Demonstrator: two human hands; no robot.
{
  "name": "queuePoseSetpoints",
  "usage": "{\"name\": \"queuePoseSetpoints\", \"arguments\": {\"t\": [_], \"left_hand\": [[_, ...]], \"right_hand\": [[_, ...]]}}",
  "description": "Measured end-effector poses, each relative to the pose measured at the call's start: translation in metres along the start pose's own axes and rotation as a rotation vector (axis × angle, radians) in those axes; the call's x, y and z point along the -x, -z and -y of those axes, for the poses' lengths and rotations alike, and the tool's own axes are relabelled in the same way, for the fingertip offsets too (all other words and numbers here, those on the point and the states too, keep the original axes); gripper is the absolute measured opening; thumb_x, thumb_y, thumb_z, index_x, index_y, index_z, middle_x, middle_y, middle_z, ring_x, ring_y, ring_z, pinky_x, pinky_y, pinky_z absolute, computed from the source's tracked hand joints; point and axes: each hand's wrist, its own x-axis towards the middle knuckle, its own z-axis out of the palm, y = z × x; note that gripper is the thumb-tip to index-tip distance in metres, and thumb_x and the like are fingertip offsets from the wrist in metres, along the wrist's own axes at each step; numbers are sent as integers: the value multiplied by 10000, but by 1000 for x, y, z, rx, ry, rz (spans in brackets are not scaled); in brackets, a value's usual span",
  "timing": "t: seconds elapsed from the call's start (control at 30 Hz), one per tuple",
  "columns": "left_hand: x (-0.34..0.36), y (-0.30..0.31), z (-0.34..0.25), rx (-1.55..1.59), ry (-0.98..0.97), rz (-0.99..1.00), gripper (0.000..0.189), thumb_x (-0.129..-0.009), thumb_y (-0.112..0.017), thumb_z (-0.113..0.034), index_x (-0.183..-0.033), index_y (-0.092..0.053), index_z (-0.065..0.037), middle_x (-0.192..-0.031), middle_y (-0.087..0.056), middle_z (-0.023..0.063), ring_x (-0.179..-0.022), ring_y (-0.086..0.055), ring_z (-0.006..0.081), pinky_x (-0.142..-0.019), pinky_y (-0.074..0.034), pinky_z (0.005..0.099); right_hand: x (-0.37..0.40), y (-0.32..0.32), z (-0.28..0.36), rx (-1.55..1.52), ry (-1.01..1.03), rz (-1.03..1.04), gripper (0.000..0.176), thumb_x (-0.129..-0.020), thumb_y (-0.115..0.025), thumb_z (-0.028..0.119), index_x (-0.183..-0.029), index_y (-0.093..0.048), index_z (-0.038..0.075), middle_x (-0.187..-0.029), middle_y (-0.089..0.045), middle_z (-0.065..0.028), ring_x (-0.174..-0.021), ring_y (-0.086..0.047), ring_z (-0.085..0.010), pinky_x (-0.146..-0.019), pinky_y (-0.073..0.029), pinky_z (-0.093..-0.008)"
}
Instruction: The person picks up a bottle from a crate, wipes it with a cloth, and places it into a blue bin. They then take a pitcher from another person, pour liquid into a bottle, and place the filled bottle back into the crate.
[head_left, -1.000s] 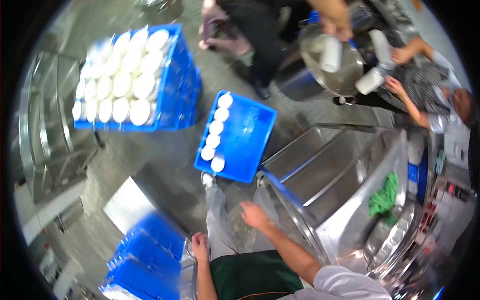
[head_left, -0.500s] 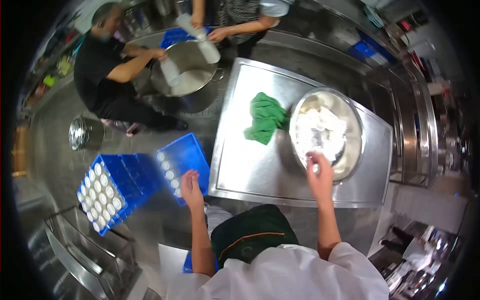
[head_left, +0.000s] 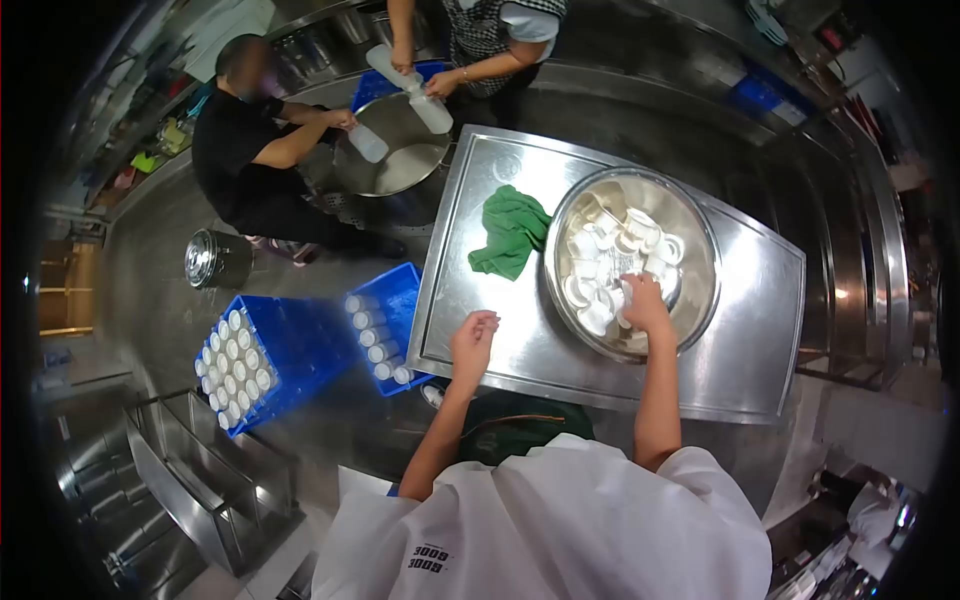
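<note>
My right hand (head_left: 646,304) reaches into a large steel bowl (head_left: 712,275), its fingers closed on a white plastic cap (head_left: 623,305) among several others. These caps (head_left: 640,228) lie loose in the bowl, some on their sides. Over the near edge of the steel table (head_left: 520,360), my left hand (head_left: 473,346) hovers with its fingers curled together, and nothing shows in it. To its left is a blue crate (head_left: 412,290) holding a row of white-capped bottles (head_left: 376,335). A green cloth (head_left: 512,232) lies crumpled beside the bowl.
A second blue crate (head_left: 300,345) full of white-capped bottles stands at the left. Behind it is a lidded steel pot (head_left: 215,260). Two people hold translucent bottles (head_left: 368,143) over a big steel pot (head_left: 440,160) at the back. A steel sink or trough (head_left: 205,480) is at the lower left.
My left hand has moved right, from beside the blue crate to over the table edge. My right hand has gone further into the bowl among the caps. The view has shifted slightly.
</note>
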Motion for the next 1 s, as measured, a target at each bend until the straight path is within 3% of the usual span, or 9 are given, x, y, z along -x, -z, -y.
{"name": "queuePoseSetpoints", "arguments": {"t": [0.07,0.17,0.3,0.37,0.43,0.53,0.63,0.73,1.0], "left_hand": [[2,0,-3,5,56,-5,168,-1037,-642,-47,-1177,-684,34,-1042,-765,111,-962,-726,149,-863,-565,264],[7,9,-8,63,62,-75,183,-1028,-645,-37,-1191,-681,39,-1064,-759,117,-996,-721,153,-889,-561,267],[10,31,2,117,44,-150,216,-1016,-628,-9,-1222,-673,42,-1091,-749,134,-1027,-715,171,-933,-558,279],[9,43,10,105,52,-162,224,-1010,-622,-1,-1224,-669,46,-1090,-748,137,-1032,-714,176,-944,-557,282],[11,50,11,97,63,-173,233,-1003,-617,7,-1226,-665,50,-1090,-746,139,-1038,-714,181,-954,-557,285],[9,53,6,105,64,-197,251,-993,-604,14,-1235,-655,56,-1094,-744,140,-1039,-710,176,-956,-556,285],[8,53,6,118,67,-198,258,-993,-585,22,-1241,-648,58,-1098,-743,143,-1036,-707,170,-954,-555,284],[0,46,7,134,50,-185,248,-1003,-569,26,-1235,-650,55,-1099,-742,145,-1036,-707,169,-959,-555,283],[-35,26,-18,114,12,-62,291,-995,-654,1,-1281,-615,35,-1162,-722,144,-1074,-703,173,-949,-558,288]], "right_hand": [[-4,-12,-9,121,-32,-35,825,-700,-764,25,-1485,-558,174,-1405,-534,-259,-1247,-542,-507,-1074,-500,-523],[5,16,32,153,-212,54,820,-756,-715,9,-1532,-501,161,-1415,-545,-248,-1290,-533,-482,-1063,-512,-529],[3,14,22,147,-179,39,888,-734,-821,164,-1544,-460,105,-1388,-579,-230,-1293,-536,-465,-1075,-488,-537],[-4,3,4,174,-147,11,849,-730,-853,224,-1488,-501,76,-1374,-594,-210,-1263,-547,-448,-1060,-478,-528],[-10,-3,-15,-104,-221,36,745,-743,-860,236,-1406,-551,98,-1350,-602,-223,-1236,-551,-432,-1038,-473,-533],[0,-3,-8,161,-246,-169,610,-764,-838,221,-1307,-582,113,-1289,-610,-248,-1186,-565,-426,-1025,-473,-522],[6,6,9,114,-327,-194,569,-773,-814,200,-1276,-559,129,-1246,-598,-276,-1160,-581,-463,-1015,-484,-522],[-7,-2,-12,-126,-407,-10,617,-732,-832,203,-1269,-538,129,-1155,-641,-293,-1111,-627,-515,-944,-518,-545],[8,-3,5,-75,-337,-131,603,-756,-828,224,-1285,-553,133,-1219,-611,-309,-1171,-611,-516,-1013,-515,-530]]}}
